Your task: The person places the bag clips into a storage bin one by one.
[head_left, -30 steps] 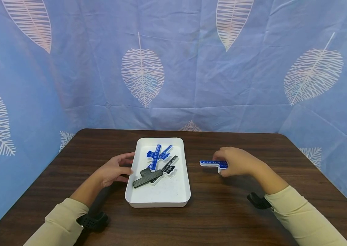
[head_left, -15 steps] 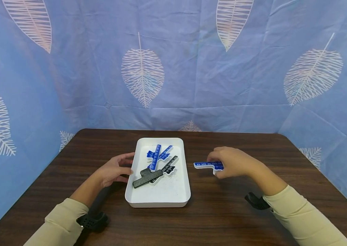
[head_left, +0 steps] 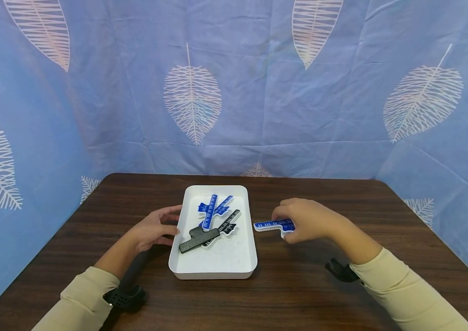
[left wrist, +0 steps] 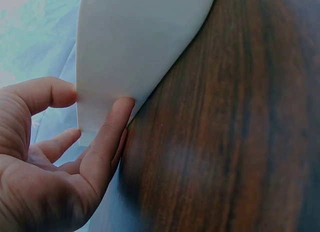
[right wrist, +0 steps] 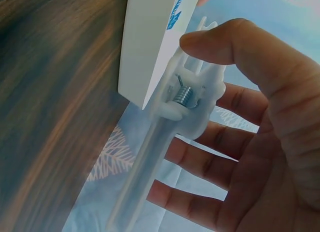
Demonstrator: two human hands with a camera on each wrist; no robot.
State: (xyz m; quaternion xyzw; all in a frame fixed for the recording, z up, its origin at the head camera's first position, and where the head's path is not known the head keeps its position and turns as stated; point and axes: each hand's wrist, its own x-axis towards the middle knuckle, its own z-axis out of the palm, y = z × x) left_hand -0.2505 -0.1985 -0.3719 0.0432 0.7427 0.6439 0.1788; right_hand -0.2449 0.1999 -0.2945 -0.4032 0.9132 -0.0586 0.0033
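My right hand point(head_left: 310, 219) pinches a blue sheet-music clip point(head_left: 270, 225) with a piano-key pattern, just past the right side of a white tray point(head_left: 227, 264). Seen in the right wrist view, the clip's pale underside and coil spring point(right wrist: 183, 96) lie between thumb and fingers, and its long bar points away. Several clips rest in the tray: blue piano-key clips point(head_left: 210, 212) overlap at the back, and a plain dark grey clip point(head_left: 198, 240) lies across a black piano-key clip point(head_left: 228, 226). My left hand point(head_left: 151, 231) touches the tray's left wall with its fingertips, fingers fairly straight.
The tray stands on a dark wood-grain table point(head_left: 300, 294), left of its middle. A blue cloth point(head_left: 234, 110) printed with white leaves hangs behind and at both sides. Black bands point(head_left: 126, 298) are worn near both sleeve cuffs.
My right hand has carried the blue sheet-music clip leftward, close to the tray's right rim, and the clip has tilted slightly. The left hand, the tray and the clips in it have stayed put.
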